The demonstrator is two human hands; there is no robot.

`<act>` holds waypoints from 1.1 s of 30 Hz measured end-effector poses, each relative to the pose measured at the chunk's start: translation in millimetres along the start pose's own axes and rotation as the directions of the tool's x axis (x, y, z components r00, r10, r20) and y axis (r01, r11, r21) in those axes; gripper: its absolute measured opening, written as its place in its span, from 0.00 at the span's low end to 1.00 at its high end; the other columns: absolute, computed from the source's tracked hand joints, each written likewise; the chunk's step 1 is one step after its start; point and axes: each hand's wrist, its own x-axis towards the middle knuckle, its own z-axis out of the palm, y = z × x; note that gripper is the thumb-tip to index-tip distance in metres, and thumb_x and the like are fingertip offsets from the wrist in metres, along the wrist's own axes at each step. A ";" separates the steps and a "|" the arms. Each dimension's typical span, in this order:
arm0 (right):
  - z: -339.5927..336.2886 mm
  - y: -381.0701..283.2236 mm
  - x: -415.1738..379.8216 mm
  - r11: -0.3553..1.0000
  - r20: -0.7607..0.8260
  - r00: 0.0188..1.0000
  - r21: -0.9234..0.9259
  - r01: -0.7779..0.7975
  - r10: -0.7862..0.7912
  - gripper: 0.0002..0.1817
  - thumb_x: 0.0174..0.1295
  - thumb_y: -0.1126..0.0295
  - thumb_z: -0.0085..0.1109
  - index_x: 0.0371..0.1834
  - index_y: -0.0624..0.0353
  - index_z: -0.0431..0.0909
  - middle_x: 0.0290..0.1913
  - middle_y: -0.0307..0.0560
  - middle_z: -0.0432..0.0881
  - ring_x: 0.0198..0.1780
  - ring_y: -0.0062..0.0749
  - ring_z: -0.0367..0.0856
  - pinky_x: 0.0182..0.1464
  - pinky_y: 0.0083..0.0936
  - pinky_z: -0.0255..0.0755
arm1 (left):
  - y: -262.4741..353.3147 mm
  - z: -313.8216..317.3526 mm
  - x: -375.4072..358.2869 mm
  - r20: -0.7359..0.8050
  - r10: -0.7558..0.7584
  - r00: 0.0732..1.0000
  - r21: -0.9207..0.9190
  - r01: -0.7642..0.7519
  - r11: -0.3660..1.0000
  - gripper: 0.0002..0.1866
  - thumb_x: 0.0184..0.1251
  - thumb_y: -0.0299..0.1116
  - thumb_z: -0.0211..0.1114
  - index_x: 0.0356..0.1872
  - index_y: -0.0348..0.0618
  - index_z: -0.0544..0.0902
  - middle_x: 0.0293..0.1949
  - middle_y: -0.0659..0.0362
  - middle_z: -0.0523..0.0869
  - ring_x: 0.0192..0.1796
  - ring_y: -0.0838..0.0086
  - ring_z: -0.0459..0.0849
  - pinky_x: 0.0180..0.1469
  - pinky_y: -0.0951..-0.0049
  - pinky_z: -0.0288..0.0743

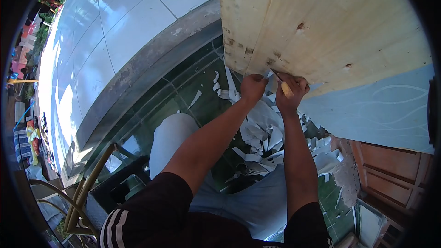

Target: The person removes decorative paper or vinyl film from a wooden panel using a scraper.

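Observation:
A large wooden panel (pixel 321 27) stands before me, its upper part bare wood with dark spots and knots. Along its lower right a pale blue patterned covering (pixel 376 110) is still on the surface. My right hand (pixel 292 93) is closed around a knife with a yellowish handle (pixel 287 90), its dark blade tip against the panel's lower edge. Just left of it, my left hand (pixel 254 87) is closed, its fingers pinching a small pale strip of the covering at the panel's edge.
Torn white strips (pixel 264 131) lie heaped on the green tiled floor (pixel 183 94) below my hands. A raised ledge (pixel 151 48) edges white tiles at the left. A metal-framed chair (pixel 87 188) is at lower left, a brown wooden door (pixel 390 170) at right.

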 end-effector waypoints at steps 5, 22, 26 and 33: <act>3.0 4.0 -1.0 0.999 0.001 1.000 -0.034 0.012 -0.012 0.13 0.58 0.66 0.69 0.47 0.42 0.90 0.49 0.30 0.92 0.52 0.37 0.74 0.61 0.40 0.56 | 4.2 -1.4 -3.7 -0.083 0.101 0.991 0.036 -0.098 0.995 0.30 0.59 0.31 0.70 0.65 0.34 0.82 0.54 0.47 0.91 0.52 0.58 0.91 0.59 0.65 0.80; 13.7 9.3 0.0 0.997 -0.023 1.000 -0.070 0.015 -0.016 0.19 0.52 0.68 0.67 0.49 0.41 0.91 0.51 0.28 0.92 0.52 0.37 0.73 0.61 0.40 0.56 | 5.8 3.2 16.8 0.011 0.105 0.994 -0.032 -0.105 0.994 0.28 0.61 0.31 0.69 0.64 0.33 0.83 0.51 0.42 0.92 0.55 0.60 0.91 0.60 0.67 0.79; 26.8 18.1 -7.1 0.986 0.083 0.995 -0.152 0.072 -0.060 0.15 0.53 0.67 0.68 0.45 0.41 0.90 0.46 0.29 0.92 0.52 0.36 0.75 0.60 0.41 0.56 | 5.7 5.5 17.9 0.055 0.086 0.995 -0.074 -0.082 0.994 0.27 0.63 0.32 0.70 0.64 0.34 0.83 0.52 0.43 0.92 0.54 0.63 0.90 0.58 0.69 0.79; 1.8 19.3 -2.5 0.995 0.125 0.991 0.099 0.029 -0.042 0.08 0.57 0.73 0.68 0.40 0.49 0.88 0.41 0.36 0.91 0.48 0.40 0.79 0.56 0.43 0.64 | 7.5 0.3 23.1 0.107 0.087 0.990 -0.191 -0.065 0.979 0.21 0.69 0.34 0.71 0.58 0.33 0.87 0.52 0.46 0.92 0.54 0.66 0.88 0.58 0.70 0.77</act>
